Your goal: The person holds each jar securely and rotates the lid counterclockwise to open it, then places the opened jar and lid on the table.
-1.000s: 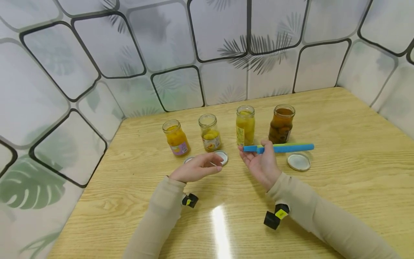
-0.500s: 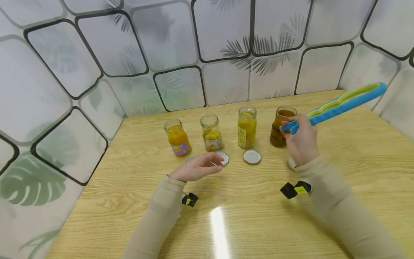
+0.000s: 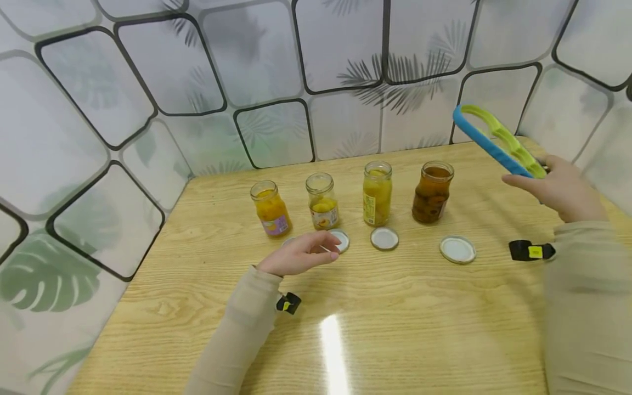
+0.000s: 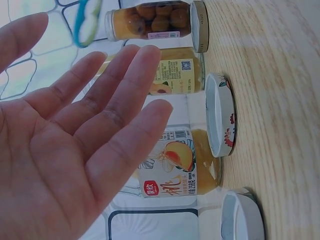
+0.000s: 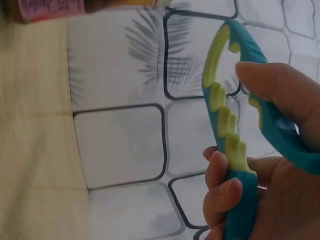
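My right hand [image 3: 568, 189] grips a blue and green jar opener [image 3: 489, 147], raised at the right of the head view with its looped end up and to the left. In the right wrist view, the thumb is on one handle of the opener [image 5: 225, 112] and the fingers curl round the other; its arms are spread and hold nothing. My left hand [image 3: 301, 255] hovers near the white lids with its fingers loosely extended. In the left wrist view the palm [image 4: 45, 155] shows, with nothing in it.
Along the back stand lidless glass jars: orange fruit [image 3: 271, 211], peaches [image 3: 323, 214], yellow fruit [image 3: 377, 197] and dark fruit [image 3: 431, 197]. White lids [image 3: 384, 239] lie before them, one at the right [image 3: 458, 249]. Patterned walls enclose the wooden table [image 3: 395, 318].
My right hand has moved from before the yellow fruit jar to the far right, lifting the jar opener and turning it, uncovering a lid. The left hand has stayed put.
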Demonstrator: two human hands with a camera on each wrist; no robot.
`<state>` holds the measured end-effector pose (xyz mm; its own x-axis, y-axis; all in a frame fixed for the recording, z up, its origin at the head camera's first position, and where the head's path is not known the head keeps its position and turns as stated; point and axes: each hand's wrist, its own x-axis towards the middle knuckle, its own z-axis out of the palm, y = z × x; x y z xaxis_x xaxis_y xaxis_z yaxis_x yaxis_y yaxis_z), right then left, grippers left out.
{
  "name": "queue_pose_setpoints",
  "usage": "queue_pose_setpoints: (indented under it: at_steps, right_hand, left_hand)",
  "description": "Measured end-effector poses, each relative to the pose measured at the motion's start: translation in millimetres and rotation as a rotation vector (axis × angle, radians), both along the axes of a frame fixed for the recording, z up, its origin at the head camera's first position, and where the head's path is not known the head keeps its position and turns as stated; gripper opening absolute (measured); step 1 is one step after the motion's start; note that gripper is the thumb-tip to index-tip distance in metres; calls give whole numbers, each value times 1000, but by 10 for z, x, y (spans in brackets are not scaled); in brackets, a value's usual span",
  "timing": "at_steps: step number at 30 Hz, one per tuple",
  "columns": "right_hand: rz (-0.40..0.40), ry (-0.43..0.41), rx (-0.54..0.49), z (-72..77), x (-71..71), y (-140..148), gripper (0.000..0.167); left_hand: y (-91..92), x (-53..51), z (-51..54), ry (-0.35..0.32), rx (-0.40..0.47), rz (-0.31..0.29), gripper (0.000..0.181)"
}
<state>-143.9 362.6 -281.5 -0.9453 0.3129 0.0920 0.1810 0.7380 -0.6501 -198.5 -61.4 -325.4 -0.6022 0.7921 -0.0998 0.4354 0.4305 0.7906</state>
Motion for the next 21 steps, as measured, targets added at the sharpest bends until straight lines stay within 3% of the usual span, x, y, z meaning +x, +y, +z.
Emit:
queue_pose_setpoints:
  at_steps: [4,10,17,21]
  right_hand:
    - [4,-132,160,-72,10,164,81]
    - [197,-317,258,-201,-120,324,91]
    - [309,-411,300,-354,-190,382,81]
    - [353,-423,298,-403,-187,395,74]
  left_hand:
    - [-13,2,8,1,-3,0,36]
    - [-28,-8,1,3,2,-1,36]
    - [-14,-29,-24,-1,19,-27,36]
    - [-5,-28,-17,4,14,-25,35]
